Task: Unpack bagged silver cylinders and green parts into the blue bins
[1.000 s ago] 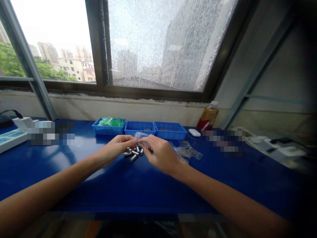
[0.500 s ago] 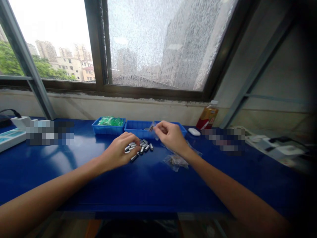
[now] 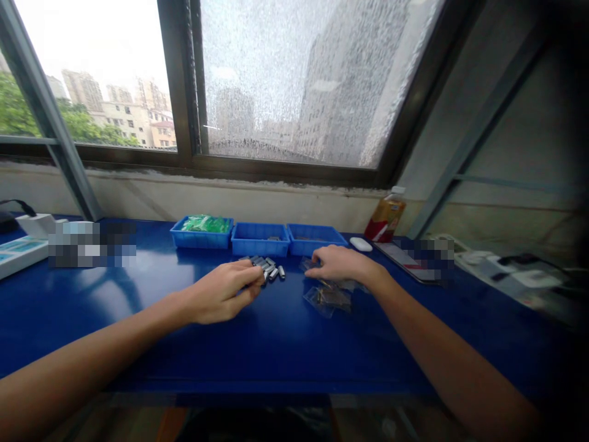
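Note:
A small heap of several short silver metal pieces (image 3: pixel 270 268) lies on the blue table (image 3: pixel 276 344), just in front of the middle blue bin (image 3: pixel 260 240). My left hand (image 3: pixel 224 291) rests on the near left side of that heap, its fingers curled and pinched over some of the pieces. My right hand (image 3: pixel 338 264) lies palm down to the right, fingers resting on small clear plastic bags (image 3: pixel 329 297) that hold dark parts. What the right fingers grip, if anything, is hidden.
Three blue bins stand in a row at the back; the left bin (image 3: pixel 201 233) holds green packets and the right bin (image 3: pixel 315 238) stands behind my right hand. A drink bottle (image 3: pixel 385 216) and a small white object (image 3: pixel 360 244) stand at the back right. White devices (image 3: pixel 25 245) lie far left.
My right hand has come down from above the bins onto the clear bags on the table. My left hand has closed over the near edge of the metal pieces.

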Demonstrator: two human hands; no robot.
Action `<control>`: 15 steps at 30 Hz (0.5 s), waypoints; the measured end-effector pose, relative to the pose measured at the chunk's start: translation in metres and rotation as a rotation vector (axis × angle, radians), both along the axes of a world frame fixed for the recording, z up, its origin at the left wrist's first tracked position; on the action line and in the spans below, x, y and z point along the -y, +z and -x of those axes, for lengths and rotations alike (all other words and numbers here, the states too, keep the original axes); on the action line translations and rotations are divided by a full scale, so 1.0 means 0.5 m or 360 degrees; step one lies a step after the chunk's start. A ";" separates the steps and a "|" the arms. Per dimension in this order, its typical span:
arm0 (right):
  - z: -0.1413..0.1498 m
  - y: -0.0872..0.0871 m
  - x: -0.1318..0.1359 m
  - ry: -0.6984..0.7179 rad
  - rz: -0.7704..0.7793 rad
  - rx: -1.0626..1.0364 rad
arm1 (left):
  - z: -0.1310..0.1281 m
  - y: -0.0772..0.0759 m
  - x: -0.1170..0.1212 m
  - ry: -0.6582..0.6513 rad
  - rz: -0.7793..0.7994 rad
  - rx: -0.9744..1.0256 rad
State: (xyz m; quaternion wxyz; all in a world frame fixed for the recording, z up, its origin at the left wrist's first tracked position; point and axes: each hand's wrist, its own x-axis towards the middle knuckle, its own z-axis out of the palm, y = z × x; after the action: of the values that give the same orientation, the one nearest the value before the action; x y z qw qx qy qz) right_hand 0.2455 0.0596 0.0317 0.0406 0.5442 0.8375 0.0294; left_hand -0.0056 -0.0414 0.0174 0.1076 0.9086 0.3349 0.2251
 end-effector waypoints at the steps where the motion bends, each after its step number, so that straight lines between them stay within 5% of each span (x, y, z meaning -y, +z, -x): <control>1: 0.005 -0.005 0.002 -0.0002 -0.0002 0.0050 | 0.000 -0.001 0.000 -0.0009 0.0000 -0.0012; 6: 0.014 -0.018 0.004 0.0049 -0.0076 0.0030 | 0.001 0.000 0.002 -0.0111 -0.0054 0.0026; 11: 0.029 -0.023 0.012 0.0289 -0.0110 -0.0390 | 0.000 0.000 0.006 -0.0051 -0.0064 0.0019; 15: 0.051 -0.017 0.027 0.0456 0.0098 -0.0691 | -0.002 -0.017 0.000 0.0018 -0.0027 -0.0041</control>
State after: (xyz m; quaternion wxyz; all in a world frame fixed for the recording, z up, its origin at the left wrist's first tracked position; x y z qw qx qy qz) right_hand 0.2203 0.0462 0.0230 -0.1282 0.4121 0.8956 -0.1081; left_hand -0.0045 -0.0415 0.0091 0.0943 0.9104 0.3394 0.2169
